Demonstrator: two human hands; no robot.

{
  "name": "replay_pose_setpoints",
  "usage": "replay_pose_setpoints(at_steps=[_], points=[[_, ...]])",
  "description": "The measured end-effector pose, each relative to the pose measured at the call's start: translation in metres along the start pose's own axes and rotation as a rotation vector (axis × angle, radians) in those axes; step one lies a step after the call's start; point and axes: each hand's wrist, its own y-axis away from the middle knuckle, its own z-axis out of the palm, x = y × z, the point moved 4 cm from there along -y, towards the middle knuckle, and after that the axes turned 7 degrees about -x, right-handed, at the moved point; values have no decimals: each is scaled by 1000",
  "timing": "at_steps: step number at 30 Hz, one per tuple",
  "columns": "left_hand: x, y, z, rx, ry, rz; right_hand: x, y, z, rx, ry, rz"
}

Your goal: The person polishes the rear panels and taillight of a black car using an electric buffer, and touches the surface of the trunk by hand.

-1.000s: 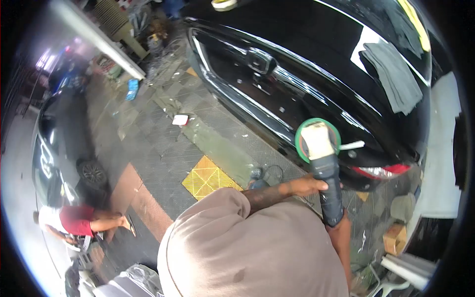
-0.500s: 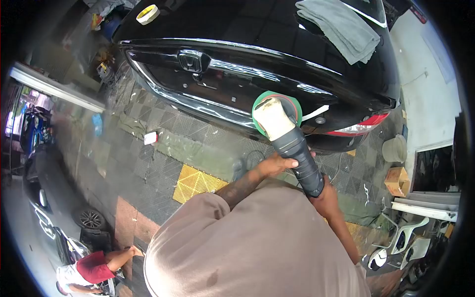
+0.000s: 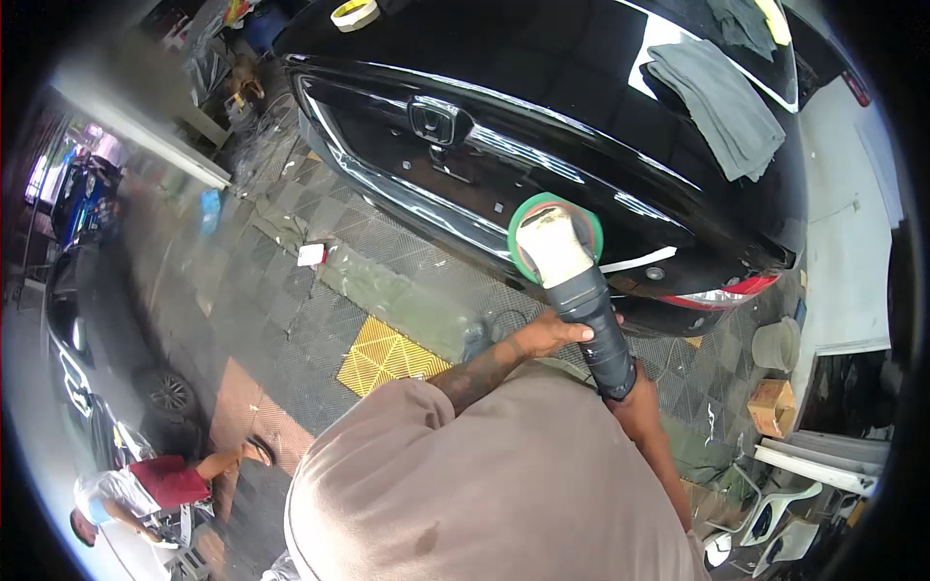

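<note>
Both my hands hold a power polisher (image 3: 583, 300) with a black body, a cream-coloured head cover and a green round pad. My left hand (image 3: 547, 336) wraps round the middle of the body, thumb on top. Farther back, my right hand (image 3: 636, 397) is closed round the rear end. The pad is at the rear panel of a black car (image 3: 542, 77), right of its badge (image 3: 433, 121); whether it touches is hidden. A white strip (image 3: 639, 259) lies on the panel beside the pad. Folded grey cloths (image 3: 722, 107) and a tape roll (image 3: 355, 14) rest on the car.
A seated person (image 3: 155, 484) is at the lower left beside a dark car (image 3: 111, 339). Along the right wall stand a bucket (image 3: 776, 344), a cardboard box (image 3: 771, 407) and white chairs (image 3: 780, 513). A red and white item (image 3: 311, 255) lies on the tiled floor.
The view has shifted and turned, so the car appears tilted and more cloth shows. The polisher's pad sits slightly farther right and lower in view. My grip looks the same.
</note>
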Motion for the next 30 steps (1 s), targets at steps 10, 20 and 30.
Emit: replay_pose_setpoints(at_steps=[10,20,30], points=[[3,0,-8,-31,43,-26,0,-6,1,-3,5,38],[5,-6,-1,-15,-85,-55,6,4,6,3,-85,79],[-13,-21,21,-122,-93,-112,11,36,-2,109,-209,109]])
